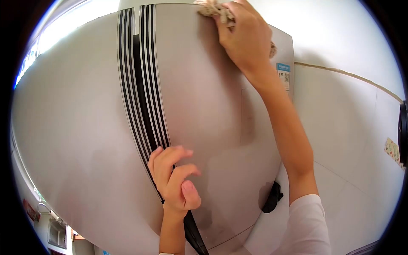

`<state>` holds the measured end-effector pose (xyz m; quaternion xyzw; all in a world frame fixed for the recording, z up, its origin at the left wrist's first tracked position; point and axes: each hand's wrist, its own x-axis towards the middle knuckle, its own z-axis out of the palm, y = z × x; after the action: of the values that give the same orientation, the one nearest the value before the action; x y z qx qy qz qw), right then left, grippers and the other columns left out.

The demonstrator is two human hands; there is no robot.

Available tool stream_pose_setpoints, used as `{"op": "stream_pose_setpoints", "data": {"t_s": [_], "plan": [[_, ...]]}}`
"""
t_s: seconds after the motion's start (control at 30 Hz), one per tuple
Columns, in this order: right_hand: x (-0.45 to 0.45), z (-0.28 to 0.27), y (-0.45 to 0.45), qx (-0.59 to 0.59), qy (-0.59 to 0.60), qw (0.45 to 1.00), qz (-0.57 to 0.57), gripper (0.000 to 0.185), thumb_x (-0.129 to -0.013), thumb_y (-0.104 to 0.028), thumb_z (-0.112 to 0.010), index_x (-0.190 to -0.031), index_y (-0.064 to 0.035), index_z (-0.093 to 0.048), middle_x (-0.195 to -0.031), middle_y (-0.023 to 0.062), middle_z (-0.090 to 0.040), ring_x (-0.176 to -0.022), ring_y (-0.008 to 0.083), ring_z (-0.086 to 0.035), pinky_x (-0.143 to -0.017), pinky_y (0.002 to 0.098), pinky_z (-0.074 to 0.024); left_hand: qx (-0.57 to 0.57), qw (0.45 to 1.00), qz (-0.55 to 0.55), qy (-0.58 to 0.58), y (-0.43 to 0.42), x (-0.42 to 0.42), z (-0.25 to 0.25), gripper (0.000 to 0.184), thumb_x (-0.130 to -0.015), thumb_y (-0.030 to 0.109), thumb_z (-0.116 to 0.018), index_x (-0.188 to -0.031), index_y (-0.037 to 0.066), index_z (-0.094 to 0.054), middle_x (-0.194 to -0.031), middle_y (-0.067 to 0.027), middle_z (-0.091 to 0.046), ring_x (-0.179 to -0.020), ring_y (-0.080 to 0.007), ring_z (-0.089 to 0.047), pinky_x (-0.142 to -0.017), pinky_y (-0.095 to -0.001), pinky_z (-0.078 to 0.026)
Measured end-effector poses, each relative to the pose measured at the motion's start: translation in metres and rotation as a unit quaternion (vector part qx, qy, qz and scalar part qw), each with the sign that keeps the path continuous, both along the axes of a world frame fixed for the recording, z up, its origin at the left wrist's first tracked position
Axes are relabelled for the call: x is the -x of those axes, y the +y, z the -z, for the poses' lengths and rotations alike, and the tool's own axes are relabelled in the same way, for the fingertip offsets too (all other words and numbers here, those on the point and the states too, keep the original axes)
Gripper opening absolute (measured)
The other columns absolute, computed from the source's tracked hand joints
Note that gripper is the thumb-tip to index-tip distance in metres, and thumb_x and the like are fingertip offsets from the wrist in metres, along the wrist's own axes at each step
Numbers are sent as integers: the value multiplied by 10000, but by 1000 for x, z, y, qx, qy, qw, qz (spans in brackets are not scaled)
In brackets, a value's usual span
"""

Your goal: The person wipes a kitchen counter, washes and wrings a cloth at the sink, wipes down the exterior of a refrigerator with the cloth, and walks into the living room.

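Note:
Tall in front of me stands a refrigerator [199, 114] with two pale grey doors and striped dark trim [148, 63] along the gap between them. My right hand [246, 40] is raised to the top of the right door, its fingers closed around a beige cloth [214, 10] pressed near the upper edge. Part of the cloth sticks out behind the hand. Lower down, my left hand [174, 176] is in front of the striped trim, with fingers curled loosely and apart, holding nothing. Whether it touches the door I cannot tell.
A blue and white label [283, 76] is on the right door near its outer edge. Tiled wall [340, 123] runs along the right, with a black object [272, 197] low beside the refrigerator. At lower left is a sink [57, 233].

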<state>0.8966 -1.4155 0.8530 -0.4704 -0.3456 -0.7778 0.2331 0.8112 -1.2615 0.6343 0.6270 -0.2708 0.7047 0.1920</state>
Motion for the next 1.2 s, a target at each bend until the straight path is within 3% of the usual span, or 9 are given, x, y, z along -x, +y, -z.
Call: {"op": "stream_pose_setpoints", "data": {"t_s": [0.17, 0.27, 0.37, 0.4, 0.73, 0.83, 0.97, 1.03, 1.2], "plan": [[1, -10, -2, 65, -26, 997, -10, 130, -875, -104, -543, -819, 11, -568, -850, 160, -573, -798, 350, -593, -705, 421, -485, 10, 1000, 17, -17, 0, -3, 1, 267, -824, 220, -383, -631, 59, -474, -890, -128, -597, -827, -288, -544, -899, -451, -376], [-21, -6, -30, 40, 43, 995, 81, 170, -834, -155, -657, -949, -31, -645, -930, 29, -642, -793, 234, -636, -672, 320, -500, -8, 999, 30, -20, 5, -1, -1, 252, -817, 200, -401, -619, 58, -466, -867, -123, -586, -806, -280, -527, -828, -434, -388], [-16, -10, -8, 29, -22, 995, 92, 170, -830, -142, -666, -954, -30, -638, -925, 31, -637, -785, 223, -634, -658, 315, -501, -21, 998, 45, -25, 4, -2, 0, 245, -811, 186, -415, -601, 64, -446, -861, -123, -579, -803, -271, -516, -770, -414, -387], [4, -15, 3, 80, -11, 996, 28, 132, -881, -106, -539, -823, 10, -568, -851, 156, -572, -798, 348, -596, -697, 419, -487, -24, 999, 33, -23, 3, -2, 1, 250, -809, 186, -417, -591, 65, -437, -859, -123, -577, -800, -269, -512, -752, -407, -390], [3, -1, -12, 75, -7, 996, 40, 94, -851, -79, -562, -879, 6, -592, -861, 142, -579, -795, 338, -597, -681, 414, -486, -15, 998, 51, -27, 3, -3, 0, 268, -799, 193, -437, -571, 56, -415, -822, -121, -560, -773, -260, -490, -673, -345, -384], [8, -20, 1, 103, -67, 992, 33, 84, -843, -64, -559, -881, 3, -592, -860, 141, -579, -801, 334, -596, -685, 412, -485, -6, 998, 55, -19, 4, 0, 2, 262, -791, 190, -438, -568, 55, -421, -818, -121, -559, -764, -258, -490, -662, -348, -386], [-5, -6, -16, 130, -19, 990, 44, 141, -893, -107, -511, -896, 9, -590, -860, 163, -580, -813, 339, -601, -693, 420, -490, 3, 996, 83, -28, 7, -4, 4, 255, -789, 190, -438, -570, 60, -432, -812, -118, -559, -753, -258, -488, -661, -349, -386], [-14, 7, -21, 59, 9, 996, 66, 160, -833, -123, -657, -968, -40, -636, -921, 37, -636, -775, 223, -629, -638, 315, -500, -12, 996, 75, -37, 8, -3, 4, 248, -787, 183, -433, -572, 60, -440, -811, -119, -557, -731, -254, -482, -661, -355, -386], [-24, -26, 12, 110, -6, 994, -22, 163, -842, -185, -591, -923, -55, -646, -906, 104, -630, -774, 283, -626, -681, 376, -508, -11, 998, 56, -35, 5, -1, 4, 237, -800, 173, -426, -594, 57, -440, -813, -125, -551, -724, -250, -475, -656, -356, -381]]}}
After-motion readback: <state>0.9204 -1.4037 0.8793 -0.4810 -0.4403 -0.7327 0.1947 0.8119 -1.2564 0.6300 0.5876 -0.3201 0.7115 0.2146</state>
